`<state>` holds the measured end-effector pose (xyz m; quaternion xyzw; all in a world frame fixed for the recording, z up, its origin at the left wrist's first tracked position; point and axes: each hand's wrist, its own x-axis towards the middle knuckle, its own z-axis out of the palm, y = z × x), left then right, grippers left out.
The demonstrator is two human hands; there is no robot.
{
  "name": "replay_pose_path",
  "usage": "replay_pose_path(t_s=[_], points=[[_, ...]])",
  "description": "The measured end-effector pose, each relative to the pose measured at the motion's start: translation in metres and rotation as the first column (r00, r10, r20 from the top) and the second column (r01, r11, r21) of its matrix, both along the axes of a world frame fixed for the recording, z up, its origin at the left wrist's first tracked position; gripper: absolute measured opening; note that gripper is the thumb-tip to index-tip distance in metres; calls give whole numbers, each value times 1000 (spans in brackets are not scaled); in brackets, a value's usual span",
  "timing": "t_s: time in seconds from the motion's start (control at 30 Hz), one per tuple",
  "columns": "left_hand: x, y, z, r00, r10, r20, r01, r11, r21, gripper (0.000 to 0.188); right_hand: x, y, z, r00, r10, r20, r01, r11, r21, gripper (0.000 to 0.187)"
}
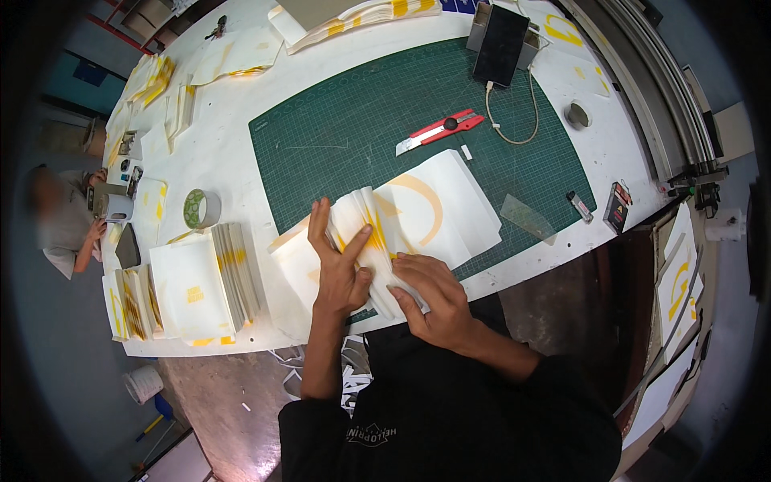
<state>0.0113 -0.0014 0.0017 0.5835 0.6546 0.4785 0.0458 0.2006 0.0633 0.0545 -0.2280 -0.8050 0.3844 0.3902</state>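
Observation:
A white sheet (418, 210) with a yellow curved print lies over the near edge of the green cutting mat. Its middle is gathered into a raised stack of narrow pleats (368, 210), and flat panels spread out on both sides. My left hand (341, 269) rests on the left side of the pleats, fingers stretched and spread, the index finger pointing across them. From the right, my right hand (438, 304) grips the edge of the pleats between thumb and fingers. Beyond the sheet, a red utility knife (442, 131) lies on the mat, blade out to the left.
Around the green cutting mat (321, 120) are a phone (502, 46) on a stand with a cable, a tape roll (201, 209), a clear plastic piece (528, 218) and a small box (618, 206). Folded stacks (193, 281) stand at left. Another person (68, 209) works at the table's far left.

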Motion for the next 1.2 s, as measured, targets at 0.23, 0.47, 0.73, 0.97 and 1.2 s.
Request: replay_pose_path(t_s=[0.23,0.47,0.73,0.97,1.2], points=[[1,-2,2,996,10,-93,-18,997,-78,53,24,20,-7,995,45,83,-47,999,24,29],[2,0,1,998,3,-61,-7,998,-59,45,57,88,-44,769,-557,315,568,821,65,32],[2,0,4,998,0,-56,-4,998,-64,42,52,85,-58,799,-593,98,596,761,-257,21],[1,0,3,998,2,-61,-7,997,-76,43,53,87,-55,784,-593,184,605,796,-12,9],[0,-1,2,998,-1,-64,-4,997,-76,43,58,84,-62,739,-623,258,548,778,308,9]])
